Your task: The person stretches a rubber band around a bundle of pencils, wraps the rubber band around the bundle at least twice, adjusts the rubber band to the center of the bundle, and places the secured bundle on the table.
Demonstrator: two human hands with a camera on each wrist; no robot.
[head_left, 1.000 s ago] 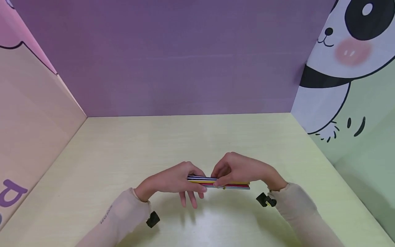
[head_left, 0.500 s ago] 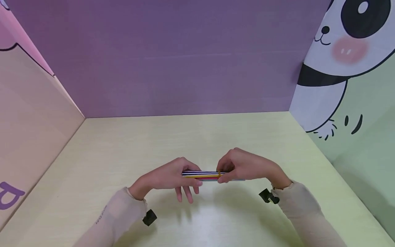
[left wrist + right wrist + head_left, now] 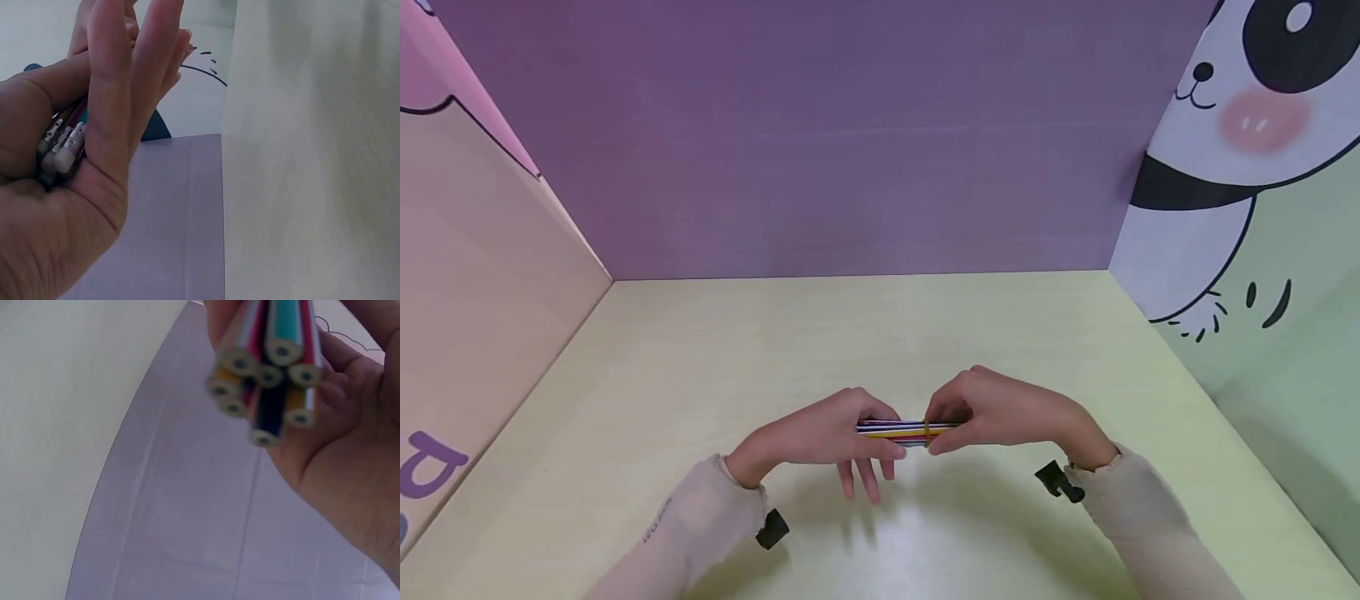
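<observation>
A bundle of pencils (image 3: pixel 891 427) in mixed colours lies level above the table, held between both hands. My left hand (image 3: pixel 831 429) grips one end between thumb and forefinger, with the other fingers extended below. In the left wrist view, metal ferrules and pale erasers (image 3: pixel 67 153) sit inside that grip. A yellow rubber band (image 3: pixel 927 431) encircles the bundle near the middle. My right hand (image 3: pixel 1000 408) has thumb and forefinger pinched right at the band. The flat, unsharpened pencil ends (image 3: pixel 265 378) face the right wrist camera; in the head view that end is hidden behind the right hand.
Below the hands is a pale wooden table (image 3: pixel 760 333). A purple panel (image 3: pixel 850 142) closes the back, a pinkish panel (image 3: pixel 482 275) the left, and a panda-printed panel (image 3: pixel 1285 375) the right. A black clip-like piece (image 3: pixel 772 529) is at the left cuff.
My right hand shifts right to the rubber band, and its fingertips now meet it. The band sits closer to the left hand along the bundle than before. The left hand keeps its grip.
</observation>
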